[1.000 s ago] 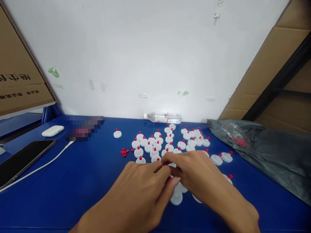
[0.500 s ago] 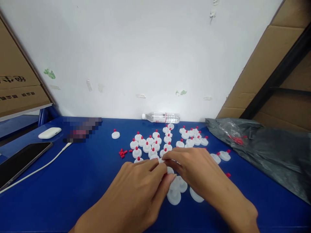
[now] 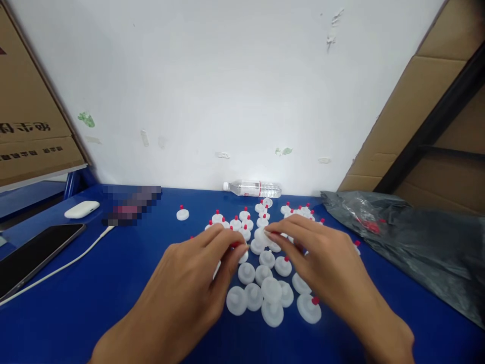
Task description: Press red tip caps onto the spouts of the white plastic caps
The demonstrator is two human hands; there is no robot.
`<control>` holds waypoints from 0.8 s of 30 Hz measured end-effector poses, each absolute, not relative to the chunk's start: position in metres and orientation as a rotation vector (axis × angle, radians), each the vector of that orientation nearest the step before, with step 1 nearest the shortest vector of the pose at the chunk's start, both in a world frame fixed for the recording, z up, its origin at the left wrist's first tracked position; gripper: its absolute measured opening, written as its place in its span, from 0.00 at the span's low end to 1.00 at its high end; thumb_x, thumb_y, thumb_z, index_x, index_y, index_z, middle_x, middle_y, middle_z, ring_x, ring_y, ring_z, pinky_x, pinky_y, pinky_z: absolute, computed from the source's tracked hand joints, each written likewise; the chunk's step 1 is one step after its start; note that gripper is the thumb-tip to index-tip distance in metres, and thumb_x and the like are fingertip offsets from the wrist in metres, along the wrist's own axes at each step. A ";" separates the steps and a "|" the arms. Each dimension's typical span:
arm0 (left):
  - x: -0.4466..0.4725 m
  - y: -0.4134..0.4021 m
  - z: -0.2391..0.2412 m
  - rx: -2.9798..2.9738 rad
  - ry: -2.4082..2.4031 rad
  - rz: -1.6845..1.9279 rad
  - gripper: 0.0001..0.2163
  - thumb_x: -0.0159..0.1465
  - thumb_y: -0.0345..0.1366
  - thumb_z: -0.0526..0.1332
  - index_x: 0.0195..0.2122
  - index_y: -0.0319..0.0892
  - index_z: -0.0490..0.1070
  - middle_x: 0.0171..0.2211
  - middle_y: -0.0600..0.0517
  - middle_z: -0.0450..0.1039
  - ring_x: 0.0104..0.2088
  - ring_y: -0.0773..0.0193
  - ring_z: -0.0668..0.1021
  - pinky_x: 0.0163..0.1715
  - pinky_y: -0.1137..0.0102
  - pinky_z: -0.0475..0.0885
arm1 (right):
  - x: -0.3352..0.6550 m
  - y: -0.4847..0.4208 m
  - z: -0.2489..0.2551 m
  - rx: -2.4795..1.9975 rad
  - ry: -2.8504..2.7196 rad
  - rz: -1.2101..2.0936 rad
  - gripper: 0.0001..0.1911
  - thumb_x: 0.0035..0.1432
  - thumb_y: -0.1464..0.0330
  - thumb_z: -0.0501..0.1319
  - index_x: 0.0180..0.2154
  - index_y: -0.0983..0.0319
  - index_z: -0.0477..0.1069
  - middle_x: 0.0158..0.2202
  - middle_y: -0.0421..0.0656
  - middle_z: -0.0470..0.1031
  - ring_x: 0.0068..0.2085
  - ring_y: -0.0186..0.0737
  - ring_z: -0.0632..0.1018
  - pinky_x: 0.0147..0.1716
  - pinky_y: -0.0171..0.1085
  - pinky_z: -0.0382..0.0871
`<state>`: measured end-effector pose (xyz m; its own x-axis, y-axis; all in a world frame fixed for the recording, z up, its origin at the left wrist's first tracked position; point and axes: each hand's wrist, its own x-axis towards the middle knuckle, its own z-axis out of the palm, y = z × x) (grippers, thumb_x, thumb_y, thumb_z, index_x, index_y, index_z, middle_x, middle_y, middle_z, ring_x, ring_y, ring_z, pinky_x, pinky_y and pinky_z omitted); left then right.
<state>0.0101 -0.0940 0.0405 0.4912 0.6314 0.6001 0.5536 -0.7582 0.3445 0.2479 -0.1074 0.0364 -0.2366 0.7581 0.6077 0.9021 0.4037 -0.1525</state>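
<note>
Pinched between the fingertips of my left hand is a small red tip cap. My right hand is closed with thumb and forefinger on the edge of a translucent white nozzle lid, just right of the left fingertips. Several white lids without red tips lie close in front, some overlapping. Red-tipped white lids stand upright beyond both hands. Near my right wrist, one tilted lid carries a red tip. My hands hide part of the group.
A clear bottle lies along the wall. On the right, a grey plastic bag carries a clear bag with red pieces. To the left are a phone, a white cable and a white case.
My hands have moved apart, the left one shifting left with a red tip cap in it. More bare lids now show between them. The camera view has shifted slightly.
</note>
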 end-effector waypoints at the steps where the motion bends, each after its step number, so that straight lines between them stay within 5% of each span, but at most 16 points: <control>1: 0.009 -0.093 0.042 2.602 1.044 1.191 0.07 0.79 0.37 0.55 0.47 0.49 0.72 0.36 0.57 0.75 0.29 0.67 0.75 0.28 0.70 0.67 | 0.252 -0.107 0.037 -1.430 -2.037 -0.311 0.07 0.73 0.67 0.63 0.45 0.52 0.80 0.43 0.34 0.84 0.36 0.39 0.84 0.33 0.38 0.67; 7: 0.005 -0.089 0.045 2.575 1.035 1.334 0.11 0.78 0.32 0.56 0.55 0.53 0.73 0.43 0.56 0.74 0.36 0.69 0.79 0.33 0.72 0.72 | 0.269 -0.105 0.040 -1.544 -2.112 -0.142 0.07 0.74 0.65 0.62 0.45 0.51 0.80 0.44 0.33 0.85 0.41 0.41 0.85 0.38 0.40 0.71; 18: 0.003 -0.086 0.043 2.623 1.052 1.281 0.12 0.78 0.31 0.54 0.56 0.51 0.74 0.45 0.55 0.76 0.30 0.70 0.78 0.27 0.71 0.70 | 0.277 -0.113 0.046 -1.558 -2.163 0.000 0.11 0.74 0.62 0.59 0.45 0.47 0.82 0.44 0.34 0.85 0.42 0.41 0.85 0.41 0.40 0.74; 24: 0.003 -0.085 0.042 2.660 1.056 1.291 0.12 0.77 0.30 0.56 0.54 0.53 0.74 0.45 0.58 0.79 0.38 0.68 0.83 0.35 0.72 0.76 | 0.330 -0.129 0.049 -1.691 -1.982 -0.164 0.14 0.68 0.52 0.61 0.39 0.46 0.84 0.38 0.35 0.88 0.33 0.46 0.86 0.28 0.40 0.74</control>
